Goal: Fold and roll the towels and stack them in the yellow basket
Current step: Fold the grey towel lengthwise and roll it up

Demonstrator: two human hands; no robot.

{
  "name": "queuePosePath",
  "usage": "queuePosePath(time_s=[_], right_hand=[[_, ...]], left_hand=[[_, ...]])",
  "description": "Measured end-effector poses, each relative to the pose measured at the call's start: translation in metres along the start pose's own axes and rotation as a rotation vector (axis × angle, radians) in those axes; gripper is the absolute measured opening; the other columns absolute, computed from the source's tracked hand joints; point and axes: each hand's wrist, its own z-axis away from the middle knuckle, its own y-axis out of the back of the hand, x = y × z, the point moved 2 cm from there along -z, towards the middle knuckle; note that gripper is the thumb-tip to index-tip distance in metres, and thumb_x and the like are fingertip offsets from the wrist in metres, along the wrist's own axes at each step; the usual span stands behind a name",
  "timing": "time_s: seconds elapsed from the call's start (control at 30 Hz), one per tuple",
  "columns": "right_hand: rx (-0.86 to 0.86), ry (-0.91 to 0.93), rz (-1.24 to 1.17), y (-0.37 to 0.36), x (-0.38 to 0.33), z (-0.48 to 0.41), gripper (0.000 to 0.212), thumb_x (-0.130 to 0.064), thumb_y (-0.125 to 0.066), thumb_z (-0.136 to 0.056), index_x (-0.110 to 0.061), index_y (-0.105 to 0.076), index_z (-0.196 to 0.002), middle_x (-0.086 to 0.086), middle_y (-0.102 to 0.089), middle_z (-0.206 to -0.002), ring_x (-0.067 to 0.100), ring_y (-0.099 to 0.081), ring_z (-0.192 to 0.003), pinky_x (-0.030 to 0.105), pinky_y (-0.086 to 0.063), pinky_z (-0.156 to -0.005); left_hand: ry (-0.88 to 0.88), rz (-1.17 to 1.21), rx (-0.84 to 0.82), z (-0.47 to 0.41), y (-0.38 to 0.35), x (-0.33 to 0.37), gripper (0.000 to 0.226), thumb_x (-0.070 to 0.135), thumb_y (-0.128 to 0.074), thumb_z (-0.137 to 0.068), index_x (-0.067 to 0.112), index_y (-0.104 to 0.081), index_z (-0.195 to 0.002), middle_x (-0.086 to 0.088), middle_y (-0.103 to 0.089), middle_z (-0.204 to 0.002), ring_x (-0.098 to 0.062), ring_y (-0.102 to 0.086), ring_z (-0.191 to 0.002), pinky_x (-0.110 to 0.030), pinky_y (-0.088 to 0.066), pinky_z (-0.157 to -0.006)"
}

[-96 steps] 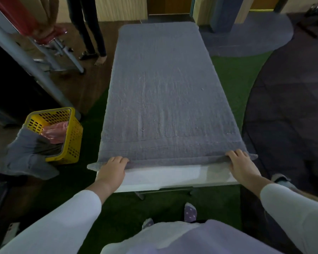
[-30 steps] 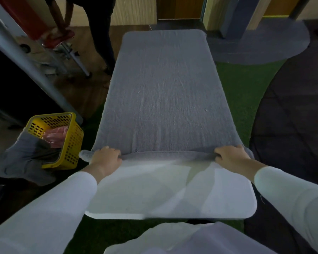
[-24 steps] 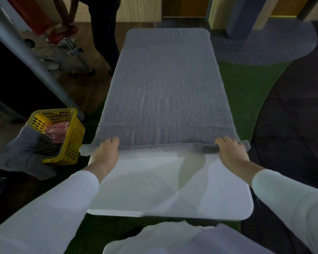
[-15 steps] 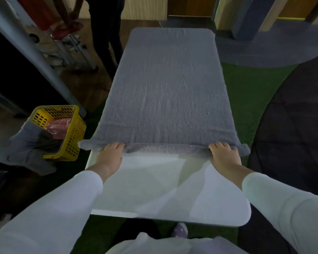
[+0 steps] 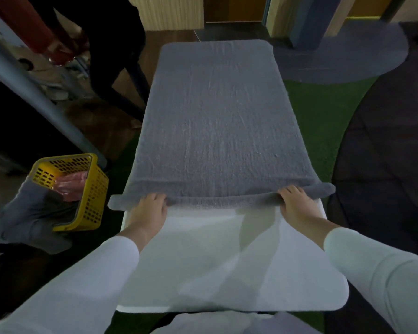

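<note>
A long grey towel lies flat along the white table. Its near end is rolled into a thin roll across the table's width, with both ends sticking out past the table's sides. My left hand presses on the roll near its left end, fingers laid over it. My right hand presses on the roll near its right end in the same way. The yellow basket stands on the floor to the left, with a pink towel inside and a grey towel draped over its near rim.
A person in dark trousers stands at the far left of the table, beside a slanted metal post. Green turf and dark mats cover the floor to the right.
The roll at the towel's near end has advanced away from me, baring more white table. Both hands moved forward with it. The person at the left stepped closer.
</note>
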Motion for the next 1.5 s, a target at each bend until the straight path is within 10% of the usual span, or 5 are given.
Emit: queuePosePath(time_s=[0.5, 0.7, 0.97, 1.3, 1.5], right_hand=[[-0.385, 0.020, 0.046, 0.019, 0.004, -0.014, 0.020, -0.035, -0.053, -0.095, -0.030, -0.048, -0.076, -0.006, -0.058, -0.087, 0.016, -0.060, -0.082, 0.029, -0.040, -0.060], [0.036, -0.012, 0.144, 0.029, 0.005, -0.011, 0.033, -0.021, -0.051, -0.097, -0.021, -0.052, -0.130, 0.006, -0.056, -0.130, 0.029, -0.052, -0.118, 0.041, -0.041, -0.092], [-0.061, -0.035, 0.195, 0.006, -0.007, -0.004, 0.042, -0.032, -0.059, -0.094, -0.022, -0.049, -0.134, 0.003, -0.052, -0.135, 0.025, -0.049, -0.125, 0.042, -0.043, -0.098], [-0.276, -0.019, 0.337, 0.017, -0.008, -0.001, 0.033, -0.046, -0.052, -0.093, -0.024, -0.061, -0.115, 0.002, -0.059, -0.117, 0.025, -0.056, -0.111, 0.042, -0.042, -0.095], [-0.045, -0.080, 0.206, 0.014, -0.005, 0.005, 0.038, -0.026, -0.051, -0.097, -0.019, -0.048, -0.134, 0.006, -0.050, -0.133, 0.028, -0.049, -0.121, 0.042, -0.044, -0.095]], left_hand=[[-0.053, -0.276, -0.460, -0.031, 0.026, 0.003, 0.024, 0.044, -0.048, -0.094, 0.026, -0.064, -0.100, -0.003, -0.060, -0.110, -0.021, -0.053, -0.107, -0.033, -0.042, -0.086], [-0.037, -0.050, 0.001, -0.017, 0.022, 0.001, 0.014, 0.020, -0.051, -0.097, 0.016, -0.059, -0.107, -0.007, -0.060, -0.109, -0.028, -0.056, -0.102, -0.039, -0.046, -0.079], [-0.133, 0.092, -0.156, 0.010, -0.017, 0.009, 0.057, 0.027, -0.069, -0.089, 0.007, -0.050, -0.139, -0.007, -0.047, -0.138, -0.027, -0.044, -0.129, -0.036, -0.038, -0.107], [-0.041, -0.122, -0.516, -0.025, 0.023, 0.022, 0.026, 0.029, -0.050, -0.095, 0.020, -0.065, -0.115, -0.003, -0.063, -0.117, -0.024, -0.058, -0.108, -0.035, -0.049, -0.089], [-0.083, 0.059, 0.026, -0.013, 0.011, 0.027, 0.016, 0.016, -0.048, -0.099, 0.011, -0.060, -0.109, -0.010, -0.061, -0.110, -0.028, -0.057, -0.100, -0.038, -0.047, -0.081]])
